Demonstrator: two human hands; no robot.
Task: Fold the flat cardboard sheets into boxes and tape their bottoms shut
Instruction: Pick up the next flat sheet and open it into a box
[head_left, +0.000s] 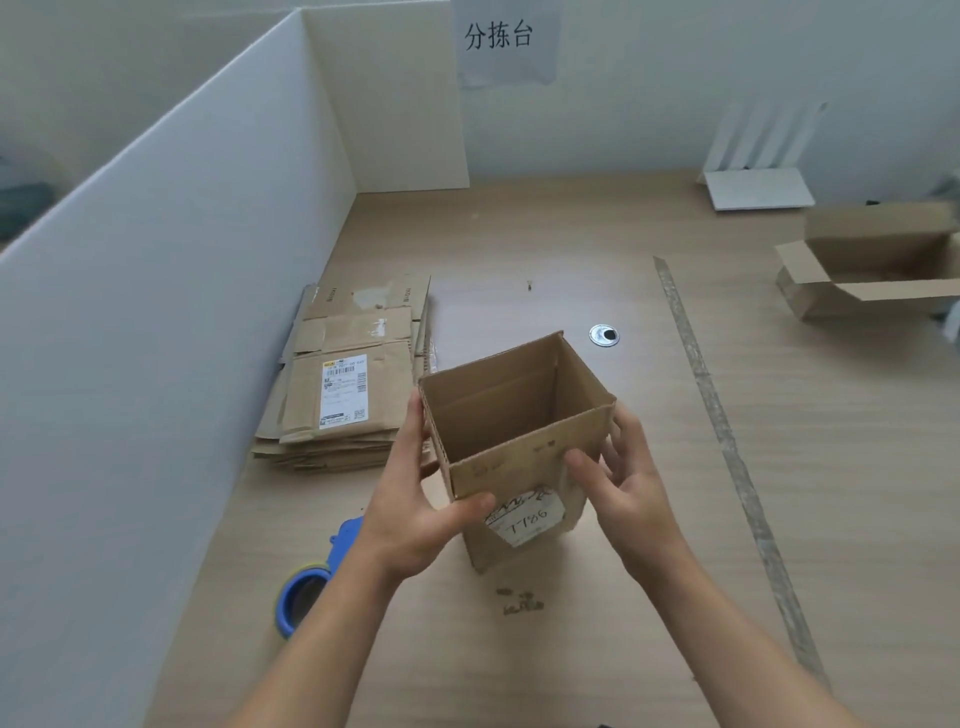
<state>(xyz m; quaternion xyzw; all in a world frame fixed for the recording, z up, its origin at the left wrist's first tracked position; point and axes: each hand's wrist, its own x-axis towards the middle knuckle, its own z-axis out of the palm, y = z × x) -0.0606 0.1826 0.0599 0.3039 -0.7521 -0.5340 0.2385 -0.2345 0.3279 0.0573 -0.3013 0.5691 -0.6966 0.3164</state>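
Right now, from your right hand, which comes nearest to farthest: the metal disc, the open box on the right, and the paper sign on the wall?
From the right hand:
1. Metal disc, on the table just ahead.
2. Open box, at the table's far right.
3. Paper sign, up on the back wall.

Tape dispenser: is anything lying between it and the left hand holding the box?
Nothing visible. The blue tape dispenser lies on the table just left of the left hand gripping the box; the forearm hides part of it.
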